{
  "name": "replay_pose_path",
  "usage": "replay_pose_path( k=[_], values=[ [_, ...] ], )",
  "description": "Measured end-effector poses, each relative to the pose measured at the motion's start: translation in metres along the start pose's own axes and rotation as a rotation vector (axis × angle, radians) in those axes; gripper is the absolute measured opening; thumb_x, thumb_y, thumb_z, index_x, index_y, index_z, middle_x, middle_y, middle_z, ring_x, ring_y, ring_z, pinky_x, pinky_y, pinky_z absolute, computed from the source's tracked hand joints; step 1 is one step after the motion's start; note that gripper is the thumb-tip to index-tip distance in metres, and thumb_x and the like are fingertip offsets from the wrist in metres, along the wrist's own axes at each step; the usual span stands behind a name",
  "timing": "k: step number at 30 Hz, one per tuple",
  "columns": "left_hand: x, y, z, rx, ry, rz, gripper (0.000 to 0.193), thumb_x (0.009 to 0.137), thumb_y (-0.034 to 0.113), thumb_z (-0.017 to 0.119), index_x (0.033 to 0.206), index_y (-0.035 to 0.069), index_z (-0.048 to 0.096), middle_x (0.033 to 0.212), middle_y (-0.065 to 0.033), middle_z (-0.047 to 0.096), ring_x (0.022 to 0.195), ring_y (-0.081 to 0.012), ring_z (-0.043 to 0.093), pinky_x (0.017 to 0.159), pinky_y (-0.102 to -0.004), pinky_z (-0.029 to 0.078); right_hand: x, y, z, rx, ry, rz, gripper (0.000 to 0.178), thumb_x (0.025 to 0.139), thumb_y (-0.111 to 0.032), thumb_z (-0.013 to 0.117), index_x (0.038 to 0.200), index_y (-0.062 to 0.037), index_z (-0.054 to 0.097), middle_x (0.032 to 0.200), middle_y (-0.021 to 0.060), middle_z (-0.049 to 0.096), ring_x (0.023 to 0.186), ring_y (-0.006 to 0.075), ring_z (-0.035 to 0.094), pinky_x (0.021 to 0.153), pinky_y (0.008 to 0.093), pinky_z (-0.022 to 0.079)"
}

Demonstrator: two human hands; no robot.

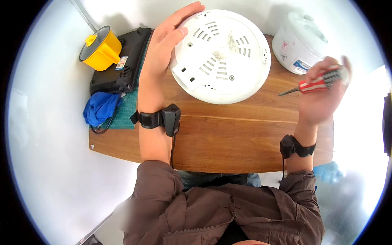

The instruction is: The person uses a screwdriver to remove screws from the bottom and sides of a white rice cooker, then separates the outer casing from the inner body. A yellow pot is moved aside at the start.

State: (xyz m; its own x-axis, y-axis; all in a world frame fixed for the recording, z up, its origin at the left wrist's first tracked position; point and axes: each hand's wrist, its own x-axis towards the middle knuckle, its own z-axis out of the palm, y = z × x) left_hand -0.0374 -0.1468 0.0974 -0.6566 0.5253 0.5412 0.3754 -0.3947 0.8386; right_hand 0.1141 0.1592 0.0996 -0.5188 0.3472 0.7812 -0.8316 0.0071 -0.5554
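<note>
At far left a glossy yellow pot sits on a boxy black case, with a soft, crumpled blue cloth in front and a flat green mat beside it. The left hand holds the rim of a round white base, thumb over its face, at the back of the wood-grain worktop. The base, slotted and smudged near its middle, looks like stiff, smooth plastic, probably slick; its rim seems the best hold. Right of it stands a rounded, shiny white pot. The right hand, blurred, is closed around a screwdriver with a thin metallic shaft and thick red-and-black handle.
</note>
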Motion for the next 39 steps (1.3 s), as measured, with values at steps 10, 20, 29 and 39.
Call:
replay_pose_path(
  k=[10,20,29,39],
  values=[
    [0.003,0.002,0.034,0.216,0.11,-0.11,0.066,0.083,-0.008,0.045,0.15,-0.008,0.046,0.139,-0.0142,0.059,0.126,-0.0182,0.057,0.108,-0.0296,0.041,0.027,-0.046,0.029,0.24,-0.321,-0.215,0.044,0.101,-0.034,0.057,0.127,0.0011,0.055,0.114,0.01,0.054,0.101,0.0202,0.052,0.086,0.0336,0.048],
    [0.003,-0.013,0.033,0.255,0.069,0.015,0.062,0.085,-0.003,0.046,0.147,-0.009,0.048,0.138,-0.0147,0.057,0.126,-0.0191,0.056,0.108,-0.0304,0.042,0.017,-0.013,0.038,0.182,-0.364,-0.222,0.044,0.105,-0.037,0.056,0.136,-0.0059,0.054,0.135,0.0154,0.052,0.103,0.0229,0.053,0.079,0.0357,0.046],
    [0.004,-0.008,0.038,0.257,0.105,-0.021,0.062,0.085,-0.002,0.045,0.147,-0.007,0.049,0.133,-0.0136,0.062,0.121,-0.0186,0.059,0.105,-0.03,0.044,0.025,0.0,0.03,0.187,-0.444,-0.258,0.04,0.106,-0.035,0.055,0.138,-0.0113,0.055,0.138,0.0169,0.054,0.105,0.0259,0.06,0.08,0.0384,0.051],
    [0.004,-0.005,0.047,0.168,0.153,-0.087,0.062,0.085,-0.001,0.045,0.147,-0.009,0.048,0.131,-0.0159,0.063,0.12,-0.0195,0.061,0.104,-0.03,0.045,0.026,0.003,0.029,0.187,-0.481,-0.276,0.039,0.109,-0.035,0.05,0.14,-0.0123,0.054,0.14,0.0192,0.055,0.107,0.0278,0.063,0.08,0.0378,0.053]
  ],
)
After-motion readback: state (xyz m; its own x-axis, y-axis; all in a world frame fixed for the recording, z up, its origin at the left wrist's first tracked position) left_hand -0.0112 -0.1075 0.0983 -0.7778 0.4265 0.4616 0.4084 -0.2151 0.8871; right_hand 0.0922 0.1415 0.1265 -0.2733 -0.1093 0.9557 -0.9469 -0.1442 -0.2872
